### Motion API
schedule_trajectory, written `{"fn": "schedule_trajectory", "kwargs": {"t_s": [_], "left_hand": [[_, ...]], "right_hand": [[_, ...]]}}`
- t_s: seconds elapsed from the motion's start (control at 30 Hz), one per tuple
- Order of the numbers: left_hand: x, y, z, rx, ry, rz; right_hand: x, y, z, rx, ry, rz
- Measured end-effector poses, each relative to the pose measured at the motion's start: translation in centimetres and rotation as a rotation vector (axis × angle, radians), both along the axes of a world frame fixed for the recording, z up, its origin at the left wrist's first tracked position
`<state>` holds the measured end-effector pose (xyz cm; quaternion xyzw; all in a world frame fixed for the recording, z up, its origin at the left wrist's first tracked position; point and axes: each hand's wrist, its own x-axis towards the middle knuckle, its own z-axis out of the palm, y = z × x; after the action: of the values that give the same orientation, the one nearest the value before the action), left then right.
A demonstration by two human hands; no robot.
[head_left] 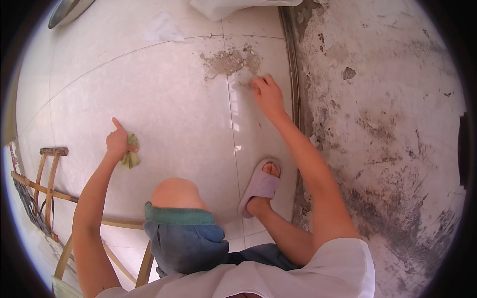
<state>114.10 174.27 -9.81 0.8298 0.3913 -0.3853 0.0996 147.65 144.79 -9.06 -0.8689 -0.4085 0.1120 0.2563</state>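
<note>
My left hand (117, 143) is over the tiled floor at left, its thumb and curled fingers around a crumpled yellow-green cloth (131, 158), with one finger pointing out. My right hand (269, 97) reaches down near the wall, its fingers bent together and slightly blurred. Just beyond its fingertips lies a scattered patch of grey-brown crumbly debris (229, 61), spread across a tile joint. A pale smear shows between the fingertips and the debris. Whether the fingers pinch something there is too blurred to make out.
A stained, peeling wall (377, 99) with a dark base strip (293, 74) runs along the right. My slippered foot (262, 184) is beside it. A wooden folding frame (49, 184) stands at left. A white crumpled sheet (164, 27), a white bag (218, 7) and a metal basin (69, 11) lie farther off.
</note>
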Motion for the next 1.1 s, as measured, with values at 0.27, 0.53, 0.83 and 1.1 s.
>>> {"fn": "schedule_trajectory", "kwargs": {"t_s": [0.27, 0.53, 0.83, 1.1], "left_hand": [[-0.9, 0.5, -0.3, 0.006, -0.034, 0.009], [-0.8, 1.0, -0.6, 0.041, -0.013, -0.057], [-0.6, 0.8, -1.0, 0.018, -0.014, -0.077], [-0.6, 0.7, -0.6, 0.019, -0.048, -0.043]], "right_hand": [[-7.9, -11.4, -2.9, -0.262, 0.086, 0.121], [0.0, -0.2, -0.2, 0.24, 0.049, -0.15], [-12.3, -17.6, -0.1, -0.31, 0.195, 0.14], [-5.5, -14.0, -2.5, -0.361, -0.04, -0.145]]}}
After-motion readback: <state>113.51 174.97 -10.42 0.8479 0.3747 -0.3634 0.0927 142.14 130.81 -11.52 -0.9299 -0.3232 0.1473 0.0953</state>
